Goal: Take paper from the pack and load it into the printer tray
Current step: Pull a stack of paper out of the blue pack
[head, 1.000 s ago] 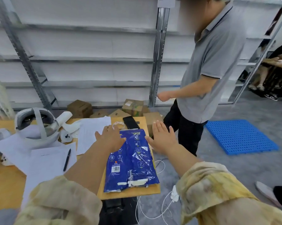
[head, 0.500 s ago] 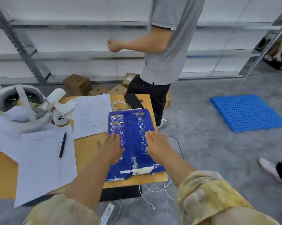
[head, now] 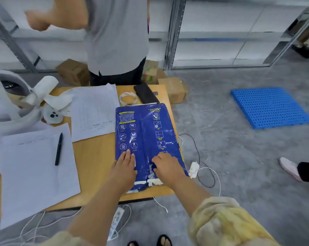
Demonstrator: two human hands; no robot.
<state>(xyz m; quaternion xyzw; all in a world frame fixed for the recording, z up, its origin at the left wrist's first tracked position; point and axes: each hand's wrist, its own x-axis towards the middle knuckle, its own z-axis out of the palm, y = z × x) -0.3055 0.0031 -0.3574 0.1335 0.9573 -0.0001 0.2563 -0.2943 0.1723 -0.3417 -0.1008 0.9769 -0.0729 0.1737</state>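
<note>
A blue plastic-wrapped paper pack (head: 146, 132) lies flat along the right edge of the wooden table (head: 95, 166), its torn, taped end nearest me. My left hand (head: 124, 166) rests flat on the pack's near left part, fingers together and pointing away. My right hand (head: 168, 167) lies on the near right part, its fingers curled down onto the crumpled wrapper by the centre seam. No printer or tray is in view.
Loose paper sheets (head: 34, 166), a black pen (head: 58, 149), a white headset (head: 13, 103), a tape roll (head: 128, 98) and a black phone (head: 146, 94) share the table. A person in a grey shirt (head: 116, 38) stands behind it. Cables (head: 199, 167) and a blue pallet (head: 271, 107) lie on the floor.
Both hands slid from the pack's far end toward its near torn end. The view tilted down. The standing person moved left behind the table.
</note>
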